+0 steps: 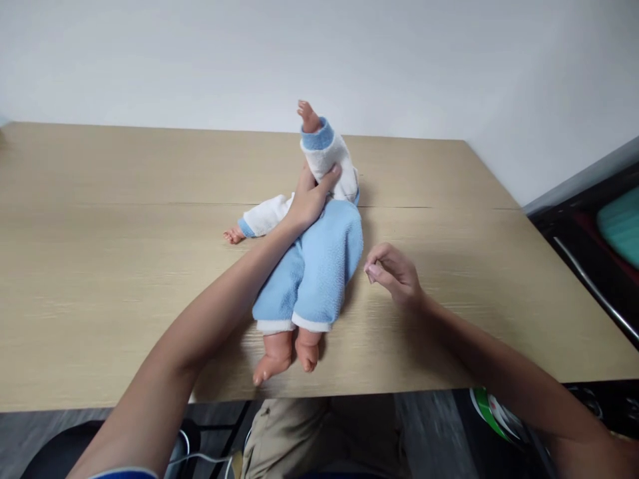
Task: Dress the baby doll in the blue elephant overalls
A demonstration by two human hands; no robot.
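A baby doll (324, 256) in a fleecy light-blue and white outfit lies on the table, its bare feet towards me. My left hand (314, 193) is closed around its upper body by the raised white sleeve, thumb on top. That sleeve has a blue cuff, and the doll's hand (310, 118) points up and away from me. The other doll arm (259, 218) stretches out to the left on the tabletop. No head of the doll shows. To the right of the blue trousers, apart from them, my right hand (397, 274) hovers with curled fingers and thumb together; nothing is visible in it.
The light wooden table (124, 266) has a seam running across it and meets a pale wall (224, 60) at the back. At the right stands a black-framed item with a teal part (622, 223). Below the front edge are a cable (207, 458) and my legs (319, 436).
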